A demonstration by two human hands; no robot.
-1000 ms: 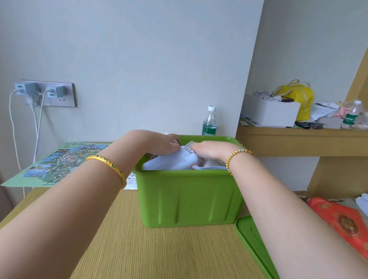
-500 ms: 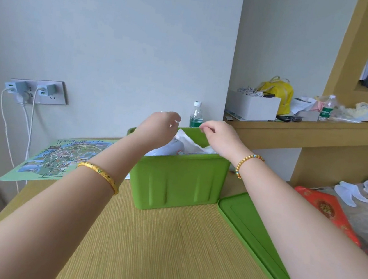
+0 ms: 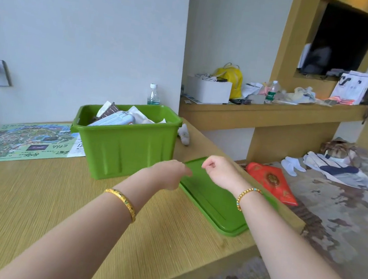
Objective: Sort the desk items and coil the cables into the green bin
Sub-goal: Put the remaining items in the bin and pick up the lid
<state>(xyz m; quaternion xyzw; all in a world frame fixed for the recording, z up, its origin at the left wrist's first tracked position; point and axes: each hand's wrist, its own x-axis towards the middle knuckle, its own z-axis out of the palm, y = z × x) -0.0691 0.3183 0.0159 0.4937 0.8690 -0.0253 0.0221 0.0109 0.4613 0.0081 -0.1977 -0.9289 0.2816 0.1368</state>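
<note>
- the green bin (image 3: pixel 125 145) stood on the desk (image 3: pixel 28 200), filled with papers and packets.
- the green lid (image 3: pixel 214 202) lay flat beside it, to the right.
- the left hand (image 3: pixel 169 172) and right hand (image 3: pixel 221 171) hovered over the lid, fingers loosely curled, holding nothing.

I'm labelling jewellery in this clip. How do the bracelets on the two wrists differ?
The left bracelet is a solid, smooth gold bangle; the right bracelet is a string of small round beads. The left bracelet is all gold in colour, while the right bracelet is mostly gold with a few blue-green beads. The left bracelet looks broader, the right bracelet thinner. Both are golden and sit snug at the wrist.
</note>
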